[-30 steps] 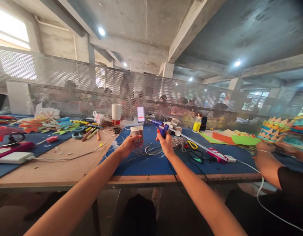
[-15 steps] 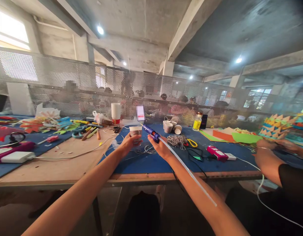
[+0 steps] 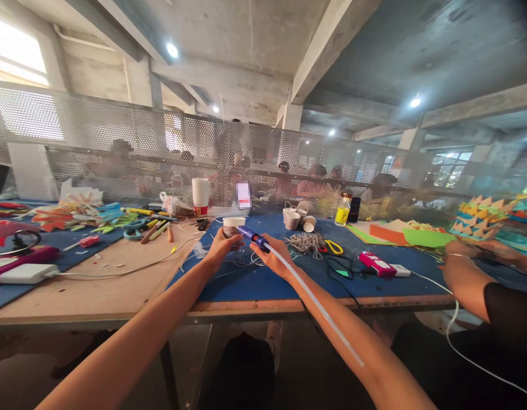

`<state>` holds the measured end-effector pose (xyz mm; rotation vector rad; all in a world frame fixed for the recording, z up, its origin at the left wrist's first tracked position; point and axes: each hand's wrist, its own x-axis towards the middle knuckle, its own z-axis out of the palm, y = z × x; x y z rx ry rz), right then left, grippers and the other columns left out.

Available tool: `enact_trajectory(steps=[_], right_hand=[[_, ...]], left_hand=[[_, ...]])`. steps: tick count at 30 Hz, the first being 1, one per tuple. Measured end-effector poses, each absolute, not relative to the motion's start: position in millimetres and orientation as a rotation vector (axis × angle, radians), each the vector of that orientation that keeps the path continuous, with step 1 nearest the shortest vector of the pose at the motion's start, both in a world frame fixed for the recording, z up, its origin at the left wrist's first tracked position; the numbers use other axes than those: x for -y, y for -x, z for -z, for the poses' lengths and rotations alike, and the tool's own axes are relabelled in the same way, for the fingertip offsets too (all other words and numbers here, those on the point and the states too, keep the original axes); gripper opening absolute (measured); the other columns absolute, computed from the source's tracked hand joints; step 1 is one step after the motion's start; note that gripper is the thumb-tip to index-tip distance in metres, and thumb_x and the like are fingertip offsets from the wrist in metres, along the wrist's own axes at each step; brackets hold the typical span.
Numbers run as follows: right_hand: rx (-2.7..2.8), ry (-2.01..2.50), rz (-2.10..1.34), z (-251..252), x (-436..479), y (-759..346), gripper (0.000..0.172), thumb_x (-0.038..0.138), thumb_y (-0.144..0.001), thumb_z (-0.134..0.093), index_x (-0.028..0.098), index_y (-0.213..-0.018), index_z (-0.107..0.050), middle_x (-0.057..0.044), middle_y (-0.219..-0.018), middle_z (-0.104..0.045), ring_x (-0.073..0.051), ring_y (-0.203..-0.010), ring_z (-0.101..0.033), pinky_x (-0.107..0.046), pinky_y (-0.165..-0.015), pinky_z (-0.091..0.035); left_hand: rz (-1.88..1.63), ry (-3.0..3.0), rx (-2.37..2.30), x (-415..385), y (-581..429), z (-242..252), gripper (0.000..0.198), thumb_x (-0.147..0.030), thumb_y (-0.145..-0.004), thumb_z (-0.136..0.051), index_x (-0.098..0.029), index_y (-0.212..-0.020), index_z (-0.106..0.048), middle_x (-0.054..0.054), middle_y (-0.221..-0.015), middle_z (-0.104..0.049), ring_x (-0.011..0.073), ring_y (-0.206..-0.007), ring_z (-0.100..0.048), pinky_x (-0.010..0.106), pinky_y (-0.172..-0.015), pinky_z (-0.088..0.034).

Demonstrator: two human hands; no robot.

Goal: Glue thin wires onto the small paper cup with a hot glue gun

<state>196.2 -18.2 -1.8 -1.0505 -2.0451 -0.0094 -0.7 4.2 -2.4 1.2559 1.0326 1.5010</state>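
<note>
Running across the far side, a perforated metal screen (image 3: 263, 145) backs the worktable (image 3: 130, 296). On the table's middle and right portion lies a blue mat (image 3: 246, 290), over which both forearms reach from the near edge.

The right hand (image 3: 277, 257) has its fingers wrapped around the grip of a blue-purple glue gun (image 3: 248, 233), tip pointed left and away. The left hand (image 3: 223, 246) has its fingers curled around the side of a paper cup (image 3: 235, 221), pressing its wall, rim upward. The cup sits left of the gun, over the far part of the mat. A translucent glue stick (image 3: 318, 306) trails from the gun's rear, along the right forearm.

Right of the gun lies a loose heap of grey cord (image 3: 306, 244), with yellow-handled scissors (image 3: 334, 247) just beside it.

Step in hand, as judged: lining up the gun's nozzle with the cup's right side. At this distance it cannot be told whether they touch, or whether the trigger is pressed. The next move calls for a steady cup, a controlled squeeze, and the left fingers kept clear of the hot tip.
</note>
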Motion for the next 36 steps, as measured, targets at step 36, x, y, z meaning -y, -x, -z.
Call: enact_trajectory(steps=[36], right_hand=[[2.068, 1.178, 0.143, 4.6, 15.9, -196.8, 0.025, 0.048, -0.098, -0.06, 0.025, -0.105, -0.067, -0.002, -0.089, -0.076, -0.019, -0.084, -0.072, -0.022, -0.065, -0.038]], left_hand=[[-1.513, -1.282, -1.053, -3.8, 0.8, 0.1, 0.057, -0.03, -0.063, -0.086, -0.019, -0.111, -0.056, 0.005, -0.097, -0.071, 0.018, -0.071, -0.072, 0.031, -0.069, -0.056]])
